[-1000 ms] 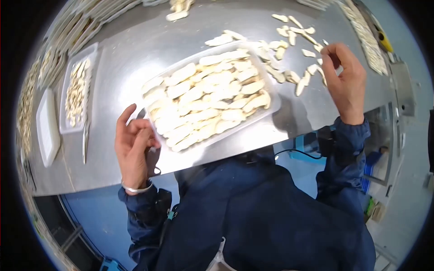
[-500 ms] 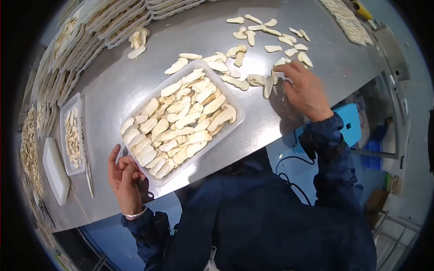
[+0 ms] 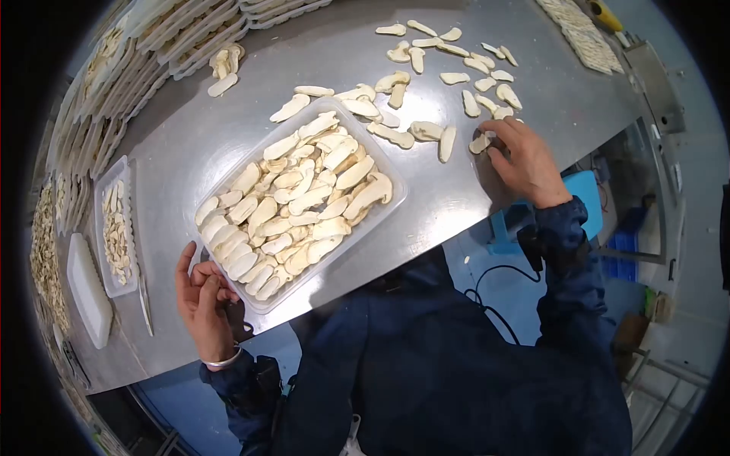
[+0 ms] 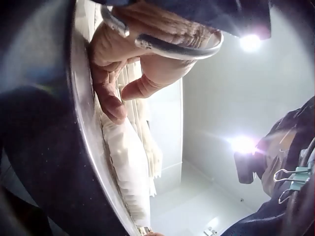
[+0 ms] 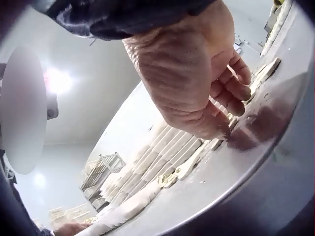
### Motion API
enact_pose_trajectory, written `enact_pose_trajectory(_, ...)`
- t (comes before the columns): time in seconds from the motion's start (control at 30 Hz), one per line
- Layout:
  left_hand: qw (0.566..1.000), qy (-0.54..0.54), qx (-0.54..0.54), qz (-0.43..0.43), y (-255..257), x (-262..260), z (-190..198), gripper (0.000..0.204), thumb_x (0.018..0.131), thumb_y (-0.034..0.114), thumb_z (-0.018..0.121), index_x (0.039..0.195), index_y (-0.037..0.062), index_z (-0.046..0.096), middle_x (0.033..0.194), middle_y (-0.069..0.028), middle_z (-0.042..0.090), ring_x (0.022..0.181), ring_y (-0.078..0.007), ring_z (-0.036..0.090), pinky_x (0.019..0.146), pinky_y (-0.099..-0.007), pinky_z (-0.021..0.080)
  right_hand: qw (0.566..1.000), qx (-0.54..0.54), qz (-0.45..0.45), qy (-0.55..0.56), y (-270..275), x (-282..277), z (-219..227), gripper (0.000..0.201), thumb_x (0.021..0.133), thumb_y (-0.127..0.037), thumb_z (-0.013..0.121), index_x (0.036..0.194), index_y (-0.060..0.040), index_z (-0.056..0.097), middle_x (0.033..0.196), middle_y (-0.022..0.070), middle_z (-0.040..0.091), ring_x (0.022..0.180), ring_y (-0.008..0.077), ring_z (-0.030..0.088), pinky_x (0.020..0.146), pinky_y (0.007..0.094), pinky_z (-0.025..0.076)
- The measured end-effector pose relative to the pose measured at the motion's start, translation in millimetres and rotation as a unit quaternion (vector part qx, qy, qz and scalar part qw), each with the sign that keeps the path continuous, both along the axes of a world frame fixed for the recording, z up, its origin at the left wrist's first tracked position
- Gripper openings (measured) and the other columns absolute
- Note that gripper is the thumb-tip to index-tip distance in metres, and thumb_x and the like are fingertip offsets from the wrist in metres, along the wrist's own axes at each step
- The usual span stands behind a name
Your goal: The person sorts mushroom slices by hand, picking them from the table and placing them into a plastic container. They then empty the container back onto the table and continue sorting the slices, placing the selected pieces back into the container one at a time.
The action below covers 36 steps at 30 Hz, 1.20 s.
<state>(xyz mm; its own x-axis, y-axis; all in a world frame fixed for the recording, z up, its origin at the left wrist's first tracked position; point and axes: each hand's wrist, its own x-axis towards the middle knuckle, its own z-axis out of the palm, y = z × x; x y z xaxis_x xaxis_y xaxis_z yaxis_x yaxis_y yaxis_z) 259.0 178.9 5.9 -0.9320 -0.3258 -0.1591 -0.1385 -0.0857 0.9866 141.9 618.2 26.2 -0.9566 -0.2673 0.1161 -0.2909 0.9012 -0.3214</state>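
Observation:
Sliced mushrooms lie in overlapping rows in a clear plastic tray [image 3: 402, 199] on the steel table. My left hand [image 3: 205, 308] is at the tray's near left corner, its fingers loosely bent and the fingertips right at the wall. In the left wrist view, that hand [image 4: 142, 64] lies low over the tabletop beside the tray's side. Right of the tray, my right hand [image 3: 526, 161] pinches a small mushroom slice [image 3: 480, 143] between thumb and fingers, close over the table. From the right wrist view, the right hand's fingertips [image 5: 236, 105] point down at the metal, and the slice is mostly hidden.
Loose mushroom slices [image 3: 454, 78] are scattered beyond and right of the tray. Stacked filled trays [image 3: 114, 83] stand at the back left. A smaller tray [image 3: 131, 228], a white lid-like block [image 3: 89, 292] and a knife [image 3: 145, 304] lie at left. The table's front edge runs close by.
My right hand has come down from above the table to the loose slices and now draws one slightly toward me. The left hand stays at the tray corner. The head view has shifted.

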Motion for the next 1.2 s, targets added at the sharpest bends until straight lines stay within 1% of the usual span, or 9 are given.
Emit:
enact_pose_trajectory(0.37, 1.000, 0.002, -0.009, 0.002, 0, 3, -1, 0.053, 0.091, 0.002, 0.051, 0.142, -0.0038, 0.036, 0.091, -0.0047, 0.060, 0.065, -0.0053, 0.052, 0.058, -0.0181, 0.045, 0.997, 0.017, 0.034, 0.070, 7, 0, -8, 0.015, 0.081, -0.008, 0.064, 0.093, -0.0021, 0.059, 0.094, 0.0140, 0.056, 0.086, 0.0353, 0.058, 0.074, 0.0422, 0.047)
enact_pose_trajectory(0.47, 1.000, -0.006, -0.022, -0.009, -3, 3, -1, 0.053, 0.091, 0.002, 0.052, 0.141, -0.0031, 0.037, 0.092, -0.0048, 0.060, 0.066, -0.0065, 0.053, 0.059, -0.0193, 0.046, 0.994, 0.040, 0.046, 0.089, 11, -4, -18, 0.012, 0.080, -0.007, 0.064, 0.089, -0.0011, 0.058, 0.087, 0.0156, 0.056, 0.084, 0.0367, 0.058, 0.071, 0.0429, 0.045)
enact_pose_trajectory(0.53, 1.000, 0.005, 0.020, 0.001, -3, 2, -2, 0.051, 0.089, -0.001, 0.055, 0.138, -0.0016, 0.039, 0.089, -0.0068, 0.061, 0.066, -0.0103, 0.057, 0.058, -0.0211, 0.050, 0.994, 0.024, 0.048, 0.092, 3, -4, -19, 0.013, 0.079, -0.006, 0.064, 0.089, -0.0013, 0.058, 0.086, 0.0144, 0.057, 0.082, 0.0350, 0.058, 0.070, 0.0423, 0.046)
enact_pose_trajectory(0.63, 0.999, 0.010, 0.038, -0.005, -5, 2, -2, 0.051, 0.089, -0.001, 0.056, 0.137, -0.0022, 0.038, 0.090, -0.0082, 0.061, 0.070, -0.0118, 0.060, 0.060, -0.0223, 0.052, 0.985, 0.001, 0.082, 0.154, -32, 0, 2, 0.016, 0.076, -0.005, 0.067, 0.089, -0.0014, 0.059, 0.087, 0.0134, 0.059, 0.080, 0.0330, 0.058, 0.070, 0.0416, 0.046)
enact_pose_trajectory(0.77, 0.999, 0.010, 0.049, -0.019, -6, 1, -2, 0.051, 0.090, -0.001, 0.056, 0.137, -0.0019, 0.037, 0.092, -0.0085, 0.060, 0.072, -0.0132, 0.061, 0.061, -0.0231, 0.053, 0.948, -0.061, 0.244, 0.194, -124, 11, 28, 0.022, 0.070, -0.006, 0.069, 0.089, -0.0015, 0.058, 0.088, 0.0125, 0.059, 0.081, 0.0301, 0.058, 0.072, 0.0393, 0.046)
enact_pose_trajectory(0.87, 0.998, 0.012, 0.054, -0.015, -6, 1, -2, 0.051, 0.090, -0.001, 0.056, 0.137, -0.0020, 0.037, 0.092, -0.0088, 0.059, 0.072, -0.0138, 0.061, 0.061, -0.0234, 0.053, 0.914, -0.081, 0.366, 0.156, -188, 26, 30, 0.026, 0.066, -0.004, 0.066, 0.091, -0.0011, 0.060, 0.090, 0.0140, 0.058, 0.082, 0.0297, 0.058, 0.071, 0.0376, 0.045)
enact_pose_trajectory(0.93, 0.998, 0.009, 0.059, -0.013, -6, 1, -1, 0.051, 0.090, 0.000, 0.056, 0.137, -0.0021, 0.037, 0.092, -0.0089, 0.059, 0.071, -0.0137, 0.061, 0.061, -0.0235, 0.053, 0.890, -0.111, 0.410, 0.167, -222, 32, 21, 0.020, 0.068, -0.007, 0.066, 0.085, -0.0031, 0.057, 0.085, 0.0110, 0.055, 0.081, 0.0260, 0.056, 0.072, 0.0358, 0.044)
enact_pose_trajectory(1.1, 0.997, 0.012, 0.069, -0.013, -5, 2, 0, 0.051, 0.089, -0.001, 0.054, 0.137, -0.0030, 0.037, 0.091, -0.0085, 0.059, 0.071, -0.0124, 0.061, 0.061, -0.0240, 0.052, 0.874, -0.072, 0.449, 0.169, -256, 37, 11, 0.009, 0.073, -0.010, 0.061, 0.077, -0.0047, 0.055, 0.079, 0.0071, 0.051, 0.079, 0.0212, 0.054, 0.071, 0.0329, 0.043)
enact_pose_trajectory(1.2, 0.998, 0.008, 0.063, -0.013, -4, 1, 1, 0.052, 0.088, -0.002, 0.053, 0.137, -0.0042, 0.036, 0.090, -0.0088, 0.059, 0.070, -0.0119, 0.060, 0.061, -0.0240, 0.052, 0.869, -0.077, 0.464, 0.155, -259, 33, 5, 0.024, 0.067, -0.006, 0.069, 0.086, -0.0033, 0.054, 0.085, 0.0094, 0.050, 0.081, 0.0245, 0.053, 0.072, 0.0352, 0.041)
